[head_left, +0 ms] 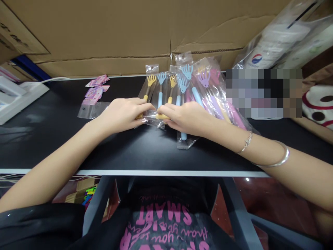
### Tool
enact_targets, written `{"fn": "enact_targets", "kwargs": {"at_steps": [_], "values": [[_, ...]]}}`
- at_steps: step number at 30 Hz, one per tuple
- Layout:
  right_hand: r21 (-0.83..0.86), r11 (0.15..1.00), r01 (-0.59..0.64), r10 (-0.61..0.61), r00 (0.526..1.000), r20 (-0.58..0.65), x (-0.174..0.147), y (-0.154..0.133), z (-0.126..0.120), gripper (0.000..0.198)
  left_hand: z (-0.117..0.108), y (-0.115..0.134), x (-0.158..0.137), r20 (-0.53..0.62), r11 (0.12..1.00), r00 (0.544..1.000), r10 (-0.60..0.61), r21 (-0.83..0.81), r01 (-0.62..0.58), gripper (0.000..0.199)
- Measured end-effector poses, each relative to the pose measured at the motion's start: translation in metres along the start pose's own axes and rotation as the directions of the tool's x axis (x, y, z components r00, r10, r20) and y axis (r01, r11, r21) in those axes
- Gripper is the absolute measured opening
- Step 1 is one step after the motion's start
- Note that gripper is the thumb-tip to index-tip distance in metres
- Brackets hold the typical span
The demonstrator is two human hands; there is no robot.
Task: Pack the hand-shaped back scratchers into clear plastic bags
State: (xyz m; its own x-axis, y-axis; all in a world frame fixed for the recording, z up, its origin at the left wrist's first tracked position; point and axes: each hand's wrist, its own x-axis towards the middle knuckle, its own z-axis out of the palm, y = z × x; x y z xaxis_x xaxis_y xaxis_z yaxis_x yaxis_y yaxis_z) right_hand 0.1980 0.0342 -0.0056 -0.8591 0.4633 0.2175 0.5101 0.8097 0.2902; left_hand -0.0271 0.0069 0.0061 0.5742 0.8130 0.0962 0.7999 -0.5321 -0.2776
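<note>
Both hands are closed on a yellow back scratcher (161, 116) in a clear plastic sleeve, held crosswise over the black desk. My left hand (126, 113) pinches its left end, where a bit of yellow shows. At the other end, my right hand (188, 118) grips the yellow handle; part of it is hidden by the fingers. Just beyond the hands lie several bagged back scratchers side by side, among them a yellow one (151, 80), a light blue one (161, 78) and a purple one (204, 79). An empty-looking clear sleeve (91, 110) lies beside my left wrist.
Small pink and purple cards (94, 93) are piled at the back left, near a white device (23, 95). Cardboard (109, 31) walls the desk's (135, 152) far side. At the right stand a bagged Pepsi cup (270, 48) and a blurred-out item (262, 93).
</note>
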Motion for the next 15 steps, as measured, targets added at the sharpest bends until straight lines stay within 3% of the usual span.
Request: {"fn": "enact_targets", "kwargs": {"at_steps": [15], "values": [[0.054,0.999,0.001,-0.001,1.000,-0.002,-0.0007,0.0028,0.0004,0.029,-0.0001,0.0006,0.0004,-0.010,0.999,1.000,-0.002,-0.044,0.002,0.029]]}}
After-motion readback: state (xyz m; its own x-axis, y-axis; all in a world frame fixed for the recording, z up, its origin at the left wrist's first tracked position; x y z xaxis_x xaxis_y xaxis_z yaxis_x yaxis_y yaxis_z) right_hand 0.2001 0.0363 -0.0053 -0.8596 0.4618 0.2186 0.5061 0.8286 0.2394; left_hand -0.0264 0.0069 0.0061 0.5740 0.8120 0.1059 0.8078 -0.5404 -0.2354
